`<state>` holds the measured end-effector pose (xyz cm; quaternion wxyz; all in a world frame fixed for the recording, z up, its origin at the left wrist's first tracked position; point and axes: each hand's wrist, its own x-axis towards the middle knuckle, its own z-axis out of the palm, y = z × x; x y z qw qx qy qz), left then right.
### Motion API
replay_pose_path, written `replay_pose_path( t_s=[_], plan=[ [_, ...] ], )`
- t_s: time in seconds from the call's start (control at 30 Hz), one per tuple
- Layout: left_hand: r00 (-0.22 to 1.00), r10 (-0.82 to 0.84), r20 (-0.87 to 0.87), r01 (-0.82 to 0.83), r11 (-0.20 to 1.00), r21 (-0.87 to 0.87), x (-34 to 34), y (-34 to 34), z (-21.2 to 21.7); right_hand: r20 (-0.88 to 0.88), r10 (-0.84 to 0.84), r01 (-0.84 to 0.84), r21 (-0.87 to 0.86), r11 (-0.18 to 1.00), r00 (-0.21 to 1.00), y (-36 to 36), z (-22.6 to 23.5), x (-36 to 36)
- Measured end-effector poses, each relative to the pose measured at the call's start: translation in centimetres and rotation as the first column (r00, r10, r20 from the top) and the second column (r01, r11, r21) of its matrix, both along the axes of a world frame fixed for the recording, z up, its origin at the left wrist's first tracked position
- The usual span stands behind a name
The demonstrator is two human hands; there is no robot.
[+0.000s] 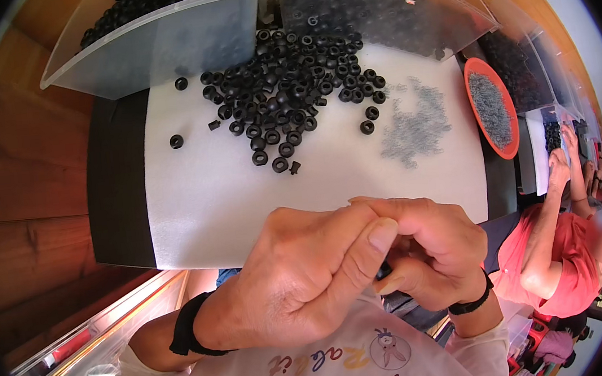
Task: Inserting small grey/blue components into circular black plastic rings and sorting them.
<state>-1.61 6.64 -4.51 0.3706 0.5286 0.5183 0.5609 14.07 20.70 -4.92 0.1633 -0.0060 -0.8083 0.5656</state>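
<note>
My left hand and my right hand meet in front of my chest, just past the near edge of the white mat. Both are closed, fingertips pressed together around a small black plastic part. Only a dark bit of it shows between the thumbs; the fingers hide the rest. Beyond the hands lies a heap of black, round, hollow plastic pieces. A few smaller spool-shaped black pieces lie among them. To the right of the heap, many tiny metal springs are spread on the mat.
The white foam mat covers a dark table. Clear bins of black pieces stand at the back. A red-orange plate of springs sits at the right edge. Another person in red works farther right.
</note>
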Motion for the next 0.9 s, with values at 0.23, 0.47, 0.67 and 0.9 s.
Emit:
replay_pose_path(
  t_s=[0.23,0.47,0.67,0.9],
  plan=[
    [0.99,0.134,0.033,-0.137,0.982,0.128,1.4,0.2,-0.3,0.008,-0.045,0.046,-0.014,0.999,0.999,-0.6,-0.1,0.0],
    [0.987,0.158,0.01,-0.158,0.981,0.115,1.7,-0.2,0.2,0.007,-0.066,0.067,-0.049,0.997,0.998,-0.9,0.1,0.3],
    [0.985,0.171,-0.021,-0.166,0.975,0.149,1.9,0.0,-0.1,-0.036,-0.07,0.068,-0.058,0.996,0.997,-0.9,-0.4,0.3],
    [0.976,0.148,0.16,-0.147,0.989,-0.02,1.5,0.6,-0.4,0.051,-0.118,0.119,-0.021,0.993,0.992,-0.6,-0.8,0.0]
  ],
)
